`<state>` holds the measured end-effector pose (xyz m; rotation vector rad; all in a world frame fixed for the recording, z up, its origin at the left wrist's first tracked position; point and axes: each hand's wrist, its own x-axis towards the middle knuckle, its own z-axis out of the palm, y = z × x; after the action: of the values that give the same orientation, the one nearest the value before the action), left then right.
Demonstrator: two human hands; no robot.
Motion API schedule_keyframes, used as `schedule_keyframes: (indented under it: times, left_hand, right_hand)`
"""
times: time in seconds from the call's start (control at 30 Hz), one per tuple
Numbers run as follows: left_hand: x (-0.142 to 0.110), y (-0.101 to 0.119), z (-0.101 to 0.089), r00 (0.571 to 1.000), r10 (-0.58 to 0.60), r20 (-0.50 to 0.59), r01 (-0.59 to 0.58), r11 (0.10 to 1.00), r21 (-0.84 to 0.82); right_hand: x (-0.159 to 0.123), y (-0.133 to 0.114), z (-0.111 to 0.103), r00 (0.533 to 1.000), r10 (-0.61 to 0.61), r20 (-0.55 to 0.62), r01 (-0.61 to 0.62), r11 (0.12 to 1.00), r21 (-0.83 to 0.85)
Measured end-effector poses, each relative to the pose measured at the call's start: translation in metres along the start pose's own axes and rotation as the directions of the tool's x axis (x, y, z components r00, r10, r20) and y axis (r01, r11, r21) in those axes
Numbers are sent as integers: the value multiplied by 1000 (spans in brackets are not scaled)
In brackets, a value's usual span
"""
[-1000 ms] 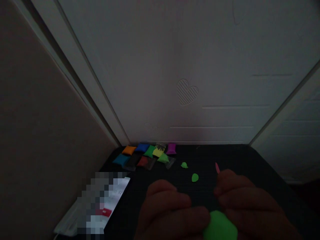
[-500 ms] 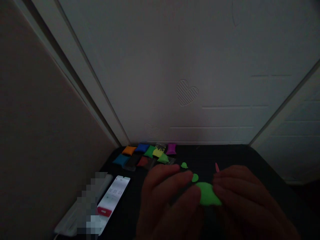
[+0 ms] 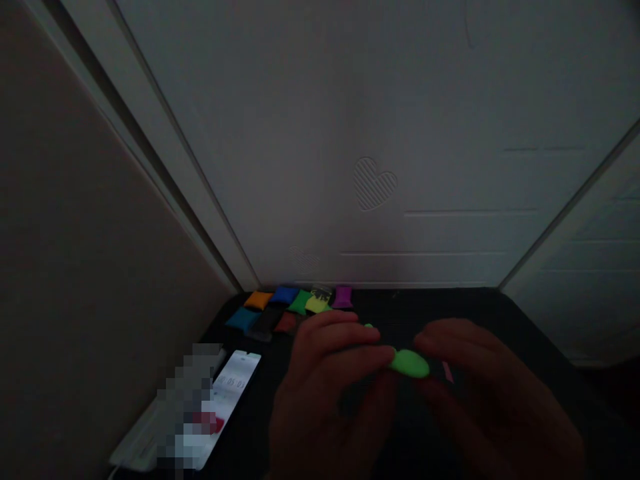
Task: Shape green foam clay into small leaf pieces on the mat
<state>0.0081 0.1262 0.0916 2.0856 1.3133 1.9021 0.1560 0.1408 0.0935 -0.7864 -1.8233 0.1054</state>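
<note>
A bright green lump of modelling clay [image 3: 410, 363], flattened and oval, is held above the dark tabletop. My left hand [image 3: 335, 387] pinches its left end between thumb and fingertips. At the other end, the fingers of my right hand [image 3: 495, 393] curve around the clay, with the thumb just below its edge and the index finger above. Through the gap in the right fingers shows part of a thin pink stick [image 3: 447, 372], apparently lying on the table. A small green clay piece [image 3: 369, 326] peeks out behind my left hand.
Small clay packets, among them an orange one [image 3: 258, 301], a blue one [image 3: 285, 295] and a purple one [image 3: 343, 297], lie at the table's [image 3: 440, 303] back left. A lit phone [image 3: 230, 387] rests at the left, beside a pixelated area. A white panel [image 3: 300, 167] stands behind.
Both hands have risen and moved away from me with the green clay. It now looks thinner and flatter. The second small green piece and the light green packet are now mostly hidden.
</note>
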Motion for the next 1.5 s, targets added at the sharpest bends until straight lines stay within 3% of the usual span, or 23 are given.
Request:
schedule_keyframes:
  times: [0.13,0.27,0.43,0.73,1.07,1.23,1.4,1.5]
  left_hand:
    - [-4,-1,9,984,-173,34,177,960,-217]
    - [-2,-7,12,968,-233,92,249,942,-227]
    - [2,-10,9,970,-211,121,229,960,-159]
    - [-2,-9,13,996,-90,-9,89,994,-70]
    - [-1,-10,12,986,-169,18,169,974,-149]
    - [-2,-10,11,955,-289,61,295,924,-244]
    - [2,-13,10,953,-249,170,287,922,-260]
    - [4,-13,11,955,-251,157,282,934,-221]
  right_hand:
    - [0,1,7,997,71,29,-74,992,101]
    - [3,3,10,994,111,23,-112,992,60]
    - [5,3,11,993,110,43,-110,994,-6]
    - [4,3,12,993,108,39,-107,993,-46]
    - [4,2,10,987,135,88,-137,990,17]
    - [4,2,10,976,177,125,-184,982,42]
    - [6,1,8,969,195,152,-208,975,76]
    - [6,1,9,970,193,150,-206,975,79]
